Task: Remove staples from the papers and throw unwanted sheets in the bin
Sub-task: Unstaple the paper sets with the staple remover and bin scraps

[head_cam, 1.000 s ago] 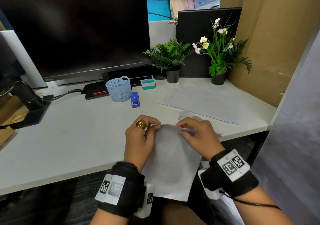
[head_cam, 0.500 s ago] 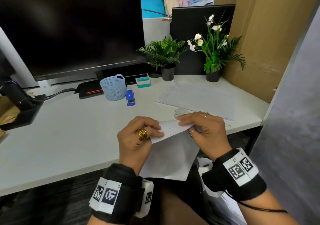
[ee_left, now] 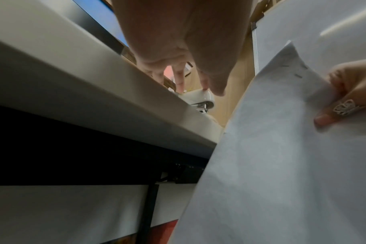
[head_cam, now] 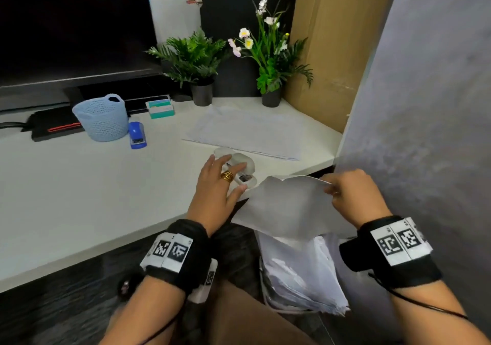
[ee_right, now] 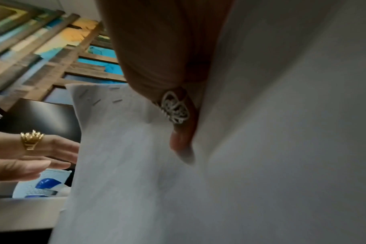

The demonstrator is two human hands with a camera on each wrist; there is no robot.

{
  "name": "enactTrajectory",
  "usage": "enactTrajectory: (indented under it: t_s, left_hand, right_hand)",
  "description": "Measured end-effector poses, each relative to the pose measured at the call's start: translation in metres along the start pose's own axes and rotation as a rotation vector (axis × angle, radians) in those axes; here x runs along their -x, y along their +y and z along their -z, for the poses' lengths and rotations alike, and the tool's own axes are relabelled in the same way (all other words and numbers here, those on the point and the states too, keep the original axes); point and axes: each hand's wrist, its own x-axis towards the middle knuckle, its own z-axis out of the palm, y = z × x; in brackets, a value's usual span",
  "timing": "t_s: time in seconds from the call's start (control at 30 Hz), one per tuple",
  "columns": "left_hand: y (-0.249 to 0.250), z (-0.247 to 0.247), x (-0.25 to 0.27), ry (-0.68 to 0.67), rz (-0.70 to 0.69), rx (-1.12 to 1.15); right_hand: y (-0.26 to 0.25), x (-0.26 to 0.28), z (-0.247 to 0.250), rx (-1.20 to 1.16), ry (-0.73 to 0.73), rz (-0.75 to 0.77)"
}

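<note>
The right hand (head_cam: 350,193) pinches the stapled sheets (head_cam: 287,206) at their top corner – staples exposed – while the left hand (head_cam: 218,182), fingers released, reaches toward the white staple remover (head_cam: 243,169) at 12 o'clock on the counter (head_cam: 79,198).

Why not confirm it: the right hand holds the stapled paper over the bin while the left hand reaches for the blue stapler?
Not the blue stapler. The head view shows the left hand reaching for the white staple remover near the desk edge. The right hand does hold the stapled paper over the bin.
</note>
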Motion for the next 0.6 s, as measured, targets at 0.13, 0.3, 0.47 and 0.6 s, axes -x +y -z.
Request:
enactTrajectory:
  t_s: [0.13, 0.3, 0.47, 0.6]
  left_hand:
    - [0.005, -0.020, -0.013, -0.136, 0.007, -0.105]
    - [-0.003, -0.025, -0.015, -0.263, 0.019, -0.248]
    - [-0.006, -0.016, -0.014, -0.287, 0.040, -0.099]
    - [-0.006, -0.019, -0.015, -0.301, 0.034, -0.170]
  right_hand:
    - [0.017, 0.007, -0.011, 0.008, -0.053, -0.049]
    - [0.024, 0.010, -0.051, 0.098, -0.178, -0.071]
    - [0.028, 0.009, -0.102, 0.180, -0.362, -0.103]
    - [0.030, 0.010, -0.162, 0.182, -0.528, -0.032]
